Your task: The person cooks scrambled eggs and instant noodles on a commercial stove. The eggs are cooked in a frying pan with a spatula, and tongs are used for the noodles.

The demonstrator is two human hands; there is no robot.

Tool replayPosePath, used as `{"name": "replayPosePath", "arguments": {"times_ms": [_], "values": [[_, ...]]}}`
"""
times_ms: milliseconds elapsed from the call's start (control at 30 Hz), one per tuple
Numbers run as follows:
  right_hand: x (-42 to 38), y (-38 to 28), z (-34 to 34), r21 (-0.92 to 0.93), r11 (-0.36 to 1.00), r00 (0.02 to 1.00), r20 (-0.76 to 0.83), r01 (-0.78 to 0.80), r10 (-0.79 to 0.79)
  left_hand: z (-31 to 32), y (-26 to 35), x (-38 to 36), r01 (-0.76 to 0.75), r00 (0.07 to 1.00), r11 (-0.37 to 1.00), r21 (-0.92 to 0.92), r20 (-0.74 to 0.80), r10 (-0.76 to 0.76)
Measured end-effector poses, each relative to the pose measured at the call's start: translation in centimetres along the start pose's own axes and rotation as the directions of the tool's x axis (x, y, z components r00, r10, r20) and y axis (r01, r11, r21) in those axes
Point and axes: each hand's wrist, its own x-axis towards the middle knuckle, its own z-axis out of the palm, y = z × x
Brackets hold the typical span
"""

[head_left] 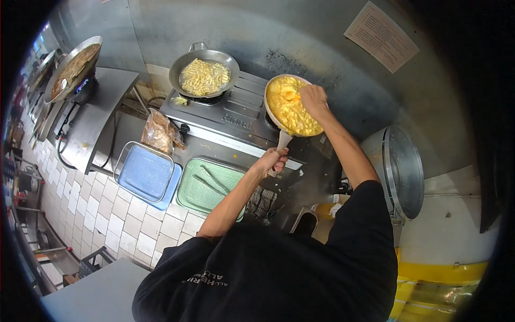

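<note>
My left hand is closed around the pale handle of a frying pan on the right side of the stove. Soft yellow scrambled egg fills the pan. Over its far right rim, my right hand is closed, fingers down toward the egg. An orange-yellow tip shows below those fingers, but the utensil it may belong to is mostly hidden. On the left burner stands a metal wok holding instant noodles in water.
The steel stove backs onto a metal wall. In front lie a plastic bag, a blue basket tray and a green tray with tongs. A checked cloth is near my body. A large metal pot stands right.
</note>
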Motion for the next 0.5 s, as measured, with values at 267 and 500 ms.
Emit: {"name": "replayPosePath", "arguments": {"times_ms": [267,500], "values": [[-3.9,9.1,-5.7,-0.058,0.992,0.991,0.06,-0.115,0.118,0.3,0.1,-0.4,0.014,1.0,1.0,-0.008,0.009,-0.014],[-6.4,9.3,-11.1,0.268,0.963,0.97,0.243,-0.04,-0.027,0.0,0.1,-0.1,0.036,0.999,0.999,0.017,0.013,-0.036]]}}
